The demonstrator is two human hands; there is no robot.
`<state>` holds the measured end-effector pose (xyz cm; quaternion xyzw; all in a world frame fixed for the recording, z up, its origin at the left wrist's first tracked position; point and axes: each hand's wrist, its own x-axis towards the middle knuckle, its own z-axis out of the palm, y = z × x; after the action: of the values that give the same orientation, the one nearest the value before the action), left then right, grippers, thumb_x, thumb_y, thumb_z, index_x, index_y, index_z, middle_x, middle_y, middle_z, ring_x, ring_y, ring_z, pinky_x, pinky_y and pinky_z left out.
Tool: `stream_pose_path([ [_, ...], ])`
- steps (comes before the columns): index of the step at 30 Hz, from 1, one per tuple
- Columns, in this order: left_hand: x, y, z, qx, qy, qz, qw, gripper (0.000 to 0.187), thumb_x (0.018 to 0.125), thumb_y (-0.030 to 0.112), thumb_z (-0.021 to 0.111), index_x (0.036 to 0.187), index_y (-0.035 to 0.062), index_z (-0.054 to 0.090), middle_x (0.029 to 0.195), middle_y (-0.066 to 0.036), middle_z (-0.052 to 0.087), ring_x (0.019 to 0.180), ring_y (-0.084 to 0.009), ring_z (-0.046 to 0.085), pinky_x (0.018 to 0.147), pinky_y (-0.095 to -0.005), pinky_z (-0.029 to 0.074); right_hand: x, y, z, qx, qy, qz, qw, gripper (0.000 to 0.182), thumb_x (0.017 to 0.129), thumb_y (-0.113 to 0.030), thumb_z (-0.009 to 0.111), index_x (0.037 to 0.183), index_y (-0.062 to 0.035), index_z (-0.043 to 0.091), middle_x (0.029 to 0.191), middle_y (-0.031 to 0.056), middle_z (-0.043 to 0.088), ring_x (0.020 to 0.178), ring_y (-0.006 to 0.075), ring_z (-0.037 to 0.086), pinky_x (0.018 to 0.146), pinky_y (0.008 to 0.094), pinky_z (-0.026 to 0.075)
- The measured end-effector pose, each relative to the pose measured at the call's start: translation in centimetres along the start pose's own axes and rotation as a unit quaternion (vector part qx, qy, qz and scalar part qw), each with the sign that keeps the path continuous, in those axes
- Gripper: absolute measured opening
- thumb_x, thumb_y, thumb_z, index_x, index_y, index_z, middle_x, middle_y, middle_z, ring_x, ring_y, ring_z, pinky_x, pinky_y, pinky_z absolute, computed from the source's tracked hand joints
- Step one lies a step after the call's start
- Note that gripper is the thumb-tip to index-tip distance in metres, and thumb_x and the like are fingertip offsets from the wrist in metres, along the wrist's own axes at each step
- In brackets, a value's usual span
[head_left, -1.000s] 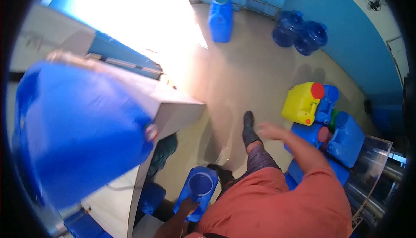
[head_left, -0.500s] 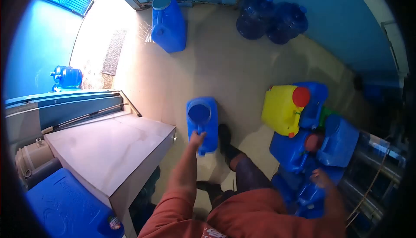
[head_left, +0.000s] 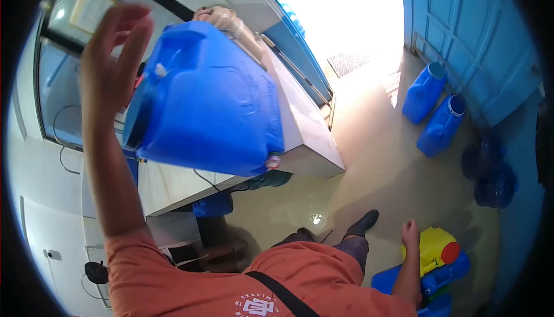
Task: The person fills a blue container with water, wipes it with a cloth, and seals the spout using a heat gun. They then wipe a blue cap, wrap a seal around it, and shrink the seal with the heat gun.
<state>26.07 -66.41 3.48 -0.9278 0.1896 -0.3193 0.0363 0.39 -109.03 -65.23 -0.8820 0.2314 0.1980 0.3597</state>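
2 blue jugs (head_left: 440, 132) now stand near the door (head_left: 476, 40).

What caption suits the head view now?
Left hand raised by a blue jug on a counter, right hand near a yellow jug.

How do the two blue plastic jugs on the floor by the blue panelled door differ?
The blue jug nearer the bright doorway has a teal lid; the blue jug nearer the round blue bottles seems uncapped, its mouth dark inside a pale ring. Both stand upright, similar in shape and colour.
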Motion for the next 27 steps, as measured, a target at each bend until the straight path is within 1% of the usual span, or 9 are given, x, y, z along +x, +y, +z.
stream_pose_path([
  [2, 2.6, -9.4, 0.8, 0.108, -0.19, -0.187, 0.958, 0.064, 0.097, 0.057, 0.053, 0.119, -0.0021, 0.06, 0.101, -0.015, 0.068, 0.095, -0.0188, 0.065, 0.084, -0.0316, 0.05, 1.8, -7.6, -1.7, 0.02, 0.043, -0.089, 0.995, 0.033, 0.092, -0.023, 0.061, 0.116, -0.0013, 0.058, 0.105, 0.0196, 0.066, 0.093, 0.0316, 0.067, 0.083, 0.0406, 0.053],
  [3, 2.1, -14.5, 3.7, 0.179, -0.186, -0.206, 0.944, 0.063, 0.095, 0.055, 0.058, 0.116, -0.0044, 0.06, 0.098, -0.014, 0.07, 0.089, -0.0191, 0.067, 0.081, -0.033, 0.052, 2.4, -11.9, -2.0, 0.064, 0.067, -0.143, 0.985, 0.033, 0.092, -0.023, 0.061, 0.118, -0.0017, 0.057, 0.106, 0.0191, 0.067, 0.093, 0.03, 0.067, 0.082, 0.0393, 0.053],
  [5, 0.2, -17.9, 5.5, -0.184, -0.393, -0.291, 0.853, 0.056, 0.093, 0.048, 0.064, 0.114, -0.004, 0.061, 0.098, -0.011, 0.071, 0.083, -0.0182, 0.069, 0.074, -0.0331, 0.055, 0.1, -22.0, -3.8, 0.138, 0.042, -0.215, 0.966, 0.034, 0.094, -0.019, 0.061, 0.122, -0.0021, 0.056, 0.116, 0.0187, 0.064, 0.101, 0.0323, 0.065, 0.084, 0.0409, 0.053],
  [7, -3.8, -19.5, 5.1, -0.427, -0.317, -0.315, 0.786, 0.046, 0.091, 0.039, 0.068, 0.114, 0.0001, 0.064, 0.096, -0.009, 0.071, 0.077, -0.0154, 0.069, 0.069, -0.0311, 0.056, -5.0, -31.2, -5.7, 0.151, 0.039, -0.293, 0.943, 0.029, 0.094, -0.017, 0.062, 0.12, -0.0024, 0.06, 0.113, 0.0164, 0.066, 0.098, 0.026, 0.067, 0.085, 0.0357, 0.053],
  [13, -19.0, -24.5, -8.1, -0.518, -0.06, -0.39, 0.759, 0.045, 0.089, 0.038, 0.068, 0.113, 0.0007, 0.066, 0.089, -0.004, 0.068, 0.074, -0.0125, 0.065, 0.064, -0.0269, 0.055, -17.7, -44.2, -6.4, 0.237, 0.089, -0.433, 0.865, 0.021, 0.097, -0.012, 0.062, 0.114, -0.0009, 0.064, 0.104, 0.0114, 0.071, 0.094, 0.0178, 0.067, 0.086, 0.0306, 0.052],
  [15, -24.7, -29.1, -12.0, -0.685, 0.072, -0.412, 0.597, 0.034, 0.092, 0.034, 0.067, 0.11, 0.0059, 0.067, 0.087, -0.004, 0.067, 0.069, -0.0124, 0.064, 0.06, -0.0273, 0.055, -20.5, -47.6, -6.3, 0.242, 0.088, -0.465, 0.847, 0.02, 0.097, -0.011, 0.062, 0.113, -0.0005, 0.065, 0.102, 0.0104, 0.071, 0.094, 0.017, 0.067, 0.086, 0.0299, 0.052],
  [17, -29.0, -32.8, -17.3, -0.835, -0.046, -0.356, 0.417, 0.029, 0.098, 0.034, 0.059, 0.105, 0.0082, 0.069, 0.078, -0.004, 0.063, 0.069, -0.0137, 0.066, 0.063, -0.0324, 0.057, -23.4, -50.6, -5.8, 0.249, 0.091, -0.497, 0.826, 0.018, 0.096, -0.01, 0.062, 0.111, -0.0001, 0.065, 0.1, 0.0094, 0.072, 0.094, 0.0161, 0.067, 0.086, 0.0292, 0.051],
  [20, -34.4, -33.1, -24.7, -0.797, -0.122, -0.355, 0.472, 0.028, 0.101, 0.029, 0.054, 0.118, 0.0079, 0.064, 0.083, -0.004, 0.063, 0.078, -0.0163, 0.067, 0.076, -0.0363, 0.057, -27.5, -55.5, -3.3, 0.295, 0.026, -0.519, 0.802, 0.016, 0.096, -0.011, 0.064, 0.107, -0.0002, 0.065, 0.097, 0.0082, 0.07, 0.091, 0.0147, 0.066, 0.085, 0.0282, 0.051],
  [27, -43.6, -29.3, -23.8, -0.687, 0.334, -0.254, 0.593, 0.045, 0.101, 0.026, 0.056, 0.139, 0.0087, 0.04, 0.109, -0.004, 0.062, 0.103, -0.0219, 0.063, 0.103, -0.0435, 0.047, -31.1, -65.5, 7.6, 0.207, -0.264, -0.534, 0.776, 0.023, 0.099, -0.023, 0.06, 0.11, -0.0021, 0.062, 0.092, 0.0062, 0.067, 0.085, 0.017, 0.063, 0.082, 0.0305, 0.051],
])
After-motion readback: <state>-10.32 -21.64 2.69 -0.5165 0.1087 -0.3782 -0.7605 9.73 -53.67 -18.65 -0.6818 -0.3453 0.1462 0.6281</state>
